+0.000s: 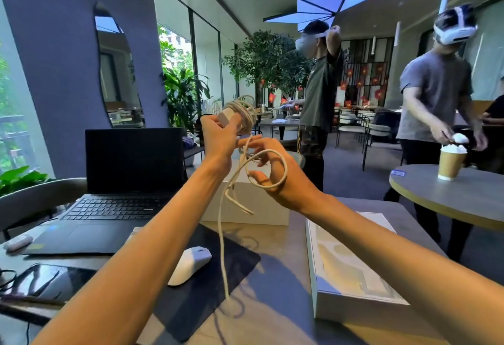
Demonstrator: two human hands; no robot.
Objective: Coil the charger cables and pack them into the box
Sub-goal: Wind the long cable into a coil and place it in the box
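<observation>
Nearest the camera, a white mouse point(189, 264) lies on a dark mat point(218, 284) on the table point(272, 241), and a closed white box point(351, 271) lies flat to the right, its long axis running away from the viewer. The free end of the cream cable point(222, 249) hangs almost straight down to the mat just beside the mouse. Higher up, the right hand point(275, 172) is loosely spread, fingers apart, with a loop of the cable draped around them. Just above and left of it, the left hand point(221, 137) grips a white charger brick point(227, 118), fingers pressed around it; several turns of cable are wound about the brick, which tilts up and to the left. Behind the hands stands another white box point(261, 208), and to the left an open black laptop point(122, 181).
</observation>
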